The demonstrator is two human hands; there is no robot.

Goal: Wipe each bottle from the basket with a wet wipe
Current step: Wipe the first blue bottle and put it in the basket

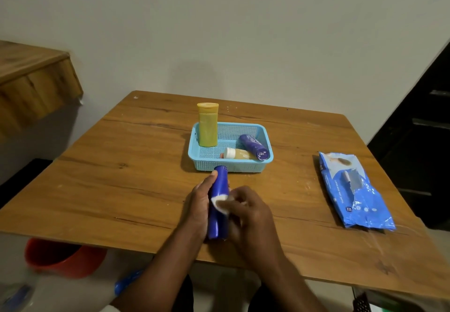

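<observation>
Head view: the left hand (198, 208) grips the blue bottle (218, 204) with fingers and thumb curled around its body, thumb tip near the cap end. The bottle is held over the table (121, 165), long axis running from 6 o'clock to 12 o'clock, just short of the front wall of the basket (229, 166).

The right hand (250, 214) pinches a folded wet wipe (222, 204) and presses it against the upper middle of the bottle. The fingers are bent onto the wipe; motion blur hides their exact spread.

Step in hand, by judgement: wiping one bottle, apparently the first of four. Three bottles sit in the basket at 12 o'clock from the hands: a yellow bottle (207, 126) upright in the left rear corner, a purple bottle (254, 146) lying at the right, and a small pale bottle (237, 154) lying beside it, the two touching or nearly so. The wipes pack (353, 190) lies at 3 o'clock, well apart from the hands.

Next move, by judgement:
- Rotate the bottle in the left hand so the covered side meets the wipe.
- Run the wipe along the full length, cap to base.
- Set the bottle apart from the unwiped ones, then take another from the basket.
</observation>
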